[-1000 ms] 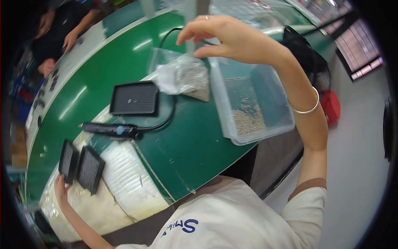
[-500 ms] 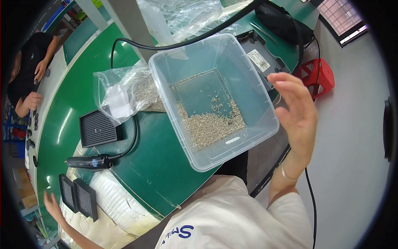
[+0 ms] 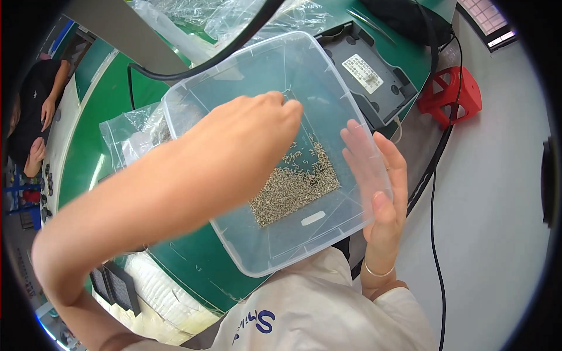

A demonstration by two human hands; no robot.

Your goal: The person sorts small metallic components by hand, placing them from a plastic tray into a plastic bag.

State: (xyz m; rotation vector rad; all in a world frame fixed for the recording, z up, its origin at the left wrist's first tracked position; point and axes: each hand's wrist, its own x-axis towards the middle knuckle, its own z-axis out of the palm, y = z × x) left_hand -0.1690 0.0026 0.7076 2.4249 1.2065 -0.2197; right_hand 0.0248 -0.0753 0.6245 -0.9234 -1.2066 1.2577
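My left hand point(image 3: 257, 131) is over the translucent plastic box point(image 3: 316, 234), its fingers curled downward. The fingertips are hidden, so I cannot make out what is in them. Under that hand, small metal screw-like pieces point(image 3: 293, 190) lie heaped toward the near side of the box floor, with a few scattered farther up. My right hand point(image 3: 386, 202) grips the box's right side. Some of its fingers show through the wall from outside, and the thumb lies by the rim.
A clear plastic bag point(image 3: 132, 137) lies left of the box, partly covered by my forearm. Black trays point(image 3: 120, 286) stand lower left. A grey tray-like case point(image 3: 392, 88), a black cable point(image 3: 199, 67) and a red stool point(image 3: 451, 96) are around. Another person's hand point(image 3: 36, 153) is at far left.
My left hand has come from the lower left to over the box. My right hand has moved down and in against the box's side. The view has shifted somewhat.
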